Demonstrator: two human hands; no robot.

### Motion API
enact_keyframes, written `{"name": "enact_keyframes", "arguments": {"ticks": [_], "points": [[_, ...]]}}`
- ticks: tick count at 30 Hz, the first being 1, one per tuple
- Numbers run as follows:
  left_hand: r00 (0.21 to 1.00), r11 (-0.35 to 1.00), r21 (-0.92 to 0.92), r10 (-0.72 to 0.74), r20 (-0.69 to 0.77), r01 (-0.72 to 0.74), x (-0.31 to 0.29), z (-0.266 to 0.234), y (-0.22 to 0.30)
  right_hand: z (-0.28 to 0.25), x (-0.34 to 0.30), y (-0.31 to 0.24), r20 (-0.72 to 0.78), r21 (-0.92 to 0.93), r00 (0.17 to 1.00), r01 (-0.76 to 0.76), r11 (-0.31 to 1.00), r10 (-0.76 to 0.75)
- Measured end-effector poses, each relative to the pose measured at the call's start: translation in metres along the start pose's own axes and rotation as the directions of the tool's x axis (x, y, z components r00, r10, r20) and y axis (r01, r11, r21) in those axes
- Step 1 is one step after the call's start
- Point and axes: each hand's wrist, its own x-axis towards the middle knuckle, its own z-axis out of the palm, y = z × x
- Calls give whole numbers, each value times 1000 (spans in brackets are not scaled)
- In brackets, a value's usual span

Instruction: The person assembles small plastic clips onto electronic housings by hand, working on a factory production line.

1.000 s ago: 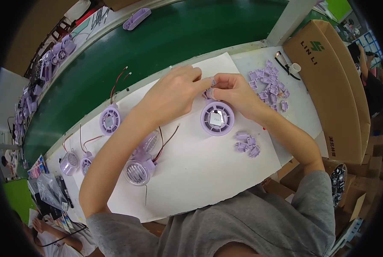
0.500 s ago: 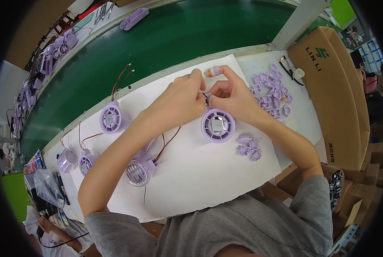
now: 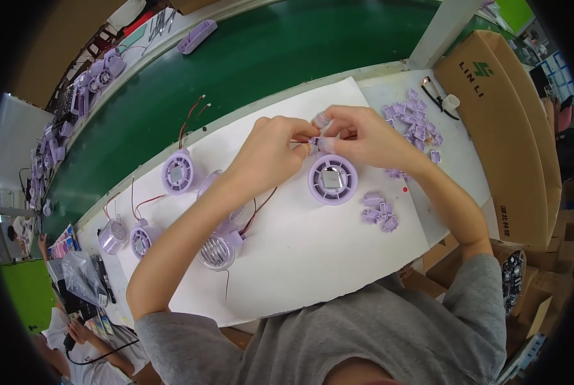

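Pinching small lavender piece (image 3: 314,141), left hand (image 3: 268,147) and right hand (image 3: 367,138) grips both clamped on it, seemingly for steadiness; lavender fan housing (image 3: 332,179) sits just bodyward on white sheet (image 3: 312,256), loose lavender clips (image 3: 373,200) within reach.

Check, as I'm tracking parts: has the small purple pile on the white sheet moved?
No: judged from the white sheet, the purple pile stays put.

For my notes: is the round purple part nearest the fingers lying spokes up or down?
Up: the round purple part shows its spoked face and pale square from above.
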Motion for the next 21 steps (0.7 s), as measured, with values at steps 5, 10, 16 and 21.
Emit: {"name": "enact_keyframes", "arguments": {"ticks": [5, 10, 16, 21], "points": [[987, 992, -92, -93, -131, 82, -11, 6, -7, -7, -14, 12, -73, -360, 962, 222, 906, -264], [950, 972, -227, -125, -287, 59, -13, 22, -6, 5, -19, 17, -89, -527, 858, 390, 755, -506], [943, 871, -425, -317, -104, 246, -7, 18, -4, -2, -13, 22, 171, -826, 617, 515, 229, -769], [954, 830, -503, -298, -32, 242, -4, 16, -5, -12, 6, 29, 133, -747, 619, 576, 332, -774]]}}
